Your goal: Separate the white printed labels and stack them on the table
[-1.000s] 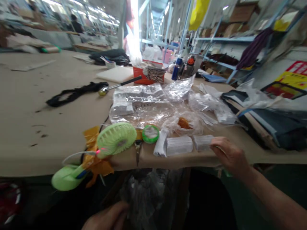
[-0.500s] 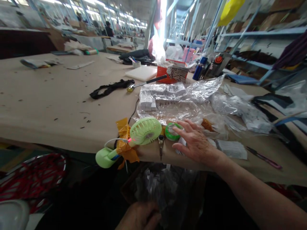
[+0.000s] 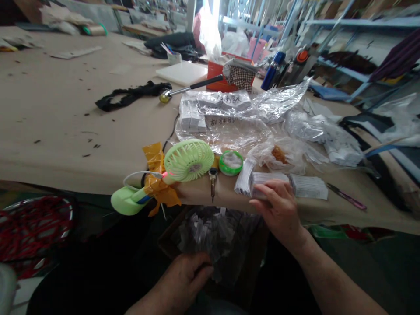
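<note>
My right hand [image 3: 278,210] is at the table's front edge, thumb and fingers slightly apart, with its fingertips at the middle stack of white paper labels [image 3: 271,177]. On either side lie a left label stack [image 3: 244,179] and a right label stack [image 3: 308,187]. A green round dish [image 3: 231,162] with white padding inside sits to the left of these. Lower down, my left hand [image 3: 188,275] is curled closed in front of a box of clear plastic and paper scraps [image 3: 223,236]. What its fingers hold, if anything, is hidden.
A green fan [image 3: 189,161] is taped to the table edge, beside a pointed tool [image 3: 212,183]. Clear plastic bags [image 3: 236,127] cover the table's middle. A purple-handled tool [image 3: 348,197] lies right. Farther back are a hammer-like tool [image 3: 192,87] and black fabric [image 3: 131,94].
My right hand has moved from the green dish, rightward and down to the labels. My left hand stays low with its fingers curled. The view has tipped downward.
</note>
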Available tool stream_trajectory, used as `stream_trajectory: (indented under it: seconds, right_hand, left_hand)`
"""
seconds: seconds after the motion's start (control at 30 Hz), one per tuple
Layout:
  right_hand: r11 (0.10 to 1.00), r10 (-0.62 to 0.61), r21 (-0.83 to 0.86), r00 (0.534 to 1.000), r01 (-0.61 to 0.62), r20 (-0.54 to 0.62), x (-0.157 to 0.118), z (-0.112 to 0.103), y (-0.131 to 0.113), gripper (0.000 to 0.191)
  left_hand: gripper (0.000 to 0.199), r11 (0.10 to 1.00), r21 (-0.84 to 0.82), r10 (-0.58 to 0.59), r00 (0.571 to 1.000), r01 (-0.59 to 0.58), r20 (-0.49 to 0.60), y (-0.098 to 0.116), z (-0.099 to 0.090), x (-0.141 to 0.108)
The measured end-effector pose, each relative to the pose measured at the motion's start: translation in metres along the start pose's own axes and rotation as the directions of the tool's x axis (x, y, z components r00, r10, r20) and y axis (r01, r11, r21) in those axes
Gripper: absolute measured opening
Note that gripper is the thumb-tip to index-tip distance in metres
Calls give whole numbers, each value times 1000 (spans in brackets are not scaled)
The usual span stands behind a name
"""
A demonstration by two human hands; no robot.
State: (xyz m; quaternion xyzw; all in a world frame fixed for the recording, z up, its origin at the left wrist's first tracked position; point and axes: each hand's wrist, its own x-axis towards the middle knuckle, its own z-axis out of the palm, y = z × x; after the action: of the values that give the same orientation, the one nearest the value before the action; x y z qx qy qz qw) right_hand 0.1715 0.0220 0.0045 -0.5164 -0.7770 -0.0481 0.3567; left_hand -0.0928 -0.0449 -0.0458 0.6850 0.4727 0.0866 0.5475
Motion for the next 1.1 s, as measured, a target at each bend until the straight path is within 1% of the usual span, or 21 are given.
stream_trajectory:
  seconds: [0.07, 0.1, 0.17, 0.27, 0.37, 0.47, 0.57, 0.63, 0.7, 0.77, 0.8, 0.87, 0.93, 0.97, 1.0, 1.03, 1.1]
  right_hand:
    - [997, -5, -78, 1000, 3, -27, -7, 11, -4, 33]
    - [996, -3, -94, 999, -1, -44, -8, 16, -6, 34]
    - [996, 4, -91, 996, -12, -91, -9, 23, -7, 28]
    - [999, 15, -34, 988, -21, -155, -9, 25, -6, 20]
    - [1000, 16, 28, 987, -11, -162, -10, 22, -4, 13]
    - [998, 18, 64, 989, -8, -150, -11, 21, -3, 9]
    - [996, 19, 91, 991, -7, -131, -10, 20, -3, 4]
    - [992, 14, 123, 991, 2, -133, -10, 19, -3, 5]
    - [986, 19, 164, 988, 6, -152, -11, 16, -4, 9]
    - [982, 20, 189, 985, 13, -170, -13, 12, -7, 13]
    - [981, 13, 192, 985, 20, -172, -15, 9, -9, 15]
    - [982, -18, 181, 985, 49, -171, -20, 3, -17, 16]
    - [981, -61, 170, 986, 88, -158, -25, -2, -28, 14]
    - [980, -82, 169, 986, 106, -144, -29, -5, -34, 13]
    - [978, -101, 172, 987, 122, -125, -32, -7, -40, 11]
    - [976, -113, 176, 988, 131, -108, -35, -8, -45, 10]
    - [971, -130, 192, 989, 141, -73, -40, -11, -50, 6]
  left_hand:
    - [24, 1000, -5, 9, 1000, -9, 2, 3, 2, 3]
    - [23, 1000, -8, 17, 1000, -17, 3, 4, 3, 5]
    - [23, 999, -15, 35, 999, -34, 8, 7, 6, 7]
    - [22, 999, -22, 49, 999, -49, 22, 11, 9, 10]
    - [20, 998, -44, 38, 999, -37, 36, 18, 11, 14]
    - [20, 990, -138, 46, 997, -38, 56, 32, 11, 22]
    - [17, 961, -267, 85, 995, -67, 59, 53, 10, 32]
    - [14, 923, -384, 70, 994, -32, 85, 67, 10, 41]
    - [13, 847, -531, 33, 993, 34, 116, 80, 10, 49]
    - [16, 734, -677, 8, 996, 57, 93, 90, 11, 56]
    - [20, 660, -749, -1, 998, 53, 71, 93, 12, 58]
    - [29, 478, -878, -12, 999, 32, 30, 99, 13, 61]
    - [34, 298, -955, -26, 1000, 13, 5, 104, 13, 62]
    - [34, 237, -972, -43, 999, 2, -9, 106, 13, 62]
    - [33, 203, -979, -71, 997, -5, -20, 108, 13, 61]
    - [30, 192, -981, -108, 994, -8, -30, 110, 12, 61]
    - [22, 203, -979, -177, 983, -3, -39, 112, 13, 61]
